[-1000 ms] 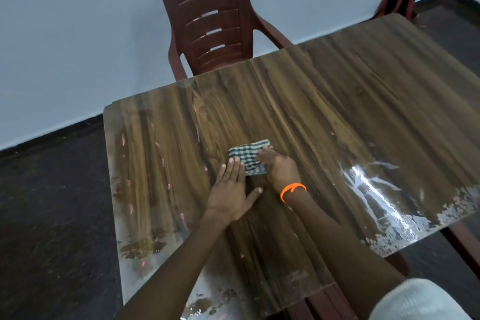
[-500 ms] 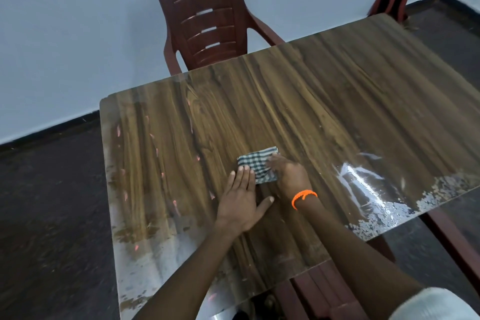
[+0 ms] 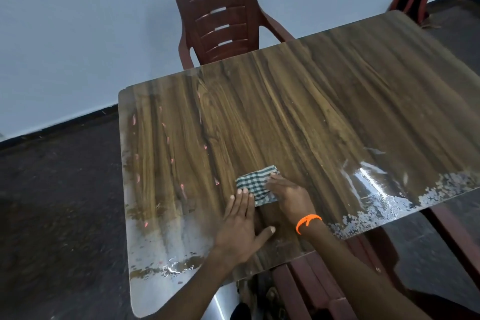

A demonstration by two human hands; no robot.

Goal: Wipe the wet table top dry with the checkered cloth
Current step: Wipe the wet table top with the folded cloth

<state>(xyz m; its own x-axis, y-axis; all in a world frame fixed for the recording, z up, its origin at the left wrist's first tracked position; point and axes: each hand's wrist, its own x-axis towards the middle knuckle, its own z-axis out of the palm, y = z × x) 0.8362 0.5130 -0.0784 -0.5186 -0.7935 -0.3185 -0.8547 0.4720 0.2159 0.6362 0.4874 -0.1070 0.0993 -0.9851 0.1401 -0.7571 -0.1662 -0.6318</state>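
Wiping mid-desk [image 3: 324,112]: right hand [image 3: 291,196] pressing the folded checkered cloth [image 3: 255,184], grip unclear; left hand [image 3: 240,226] lying flat, fingertips touching it. Probably needing next a sweep toward the wet patch [image 3: 376,187] at lower right.

Bare forearms; orange wristband [image 3: 307,221] on right wrist; dark garment at right edge

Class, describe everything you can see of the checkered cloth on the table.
The checkered cloth is a small piece of green-and-white checked fabric, folded into a flat pad. It lies on the wood-grain table top, near the front middle. The right hand rests on its right side; the left hand lies flat, fingertips touching its near edge.
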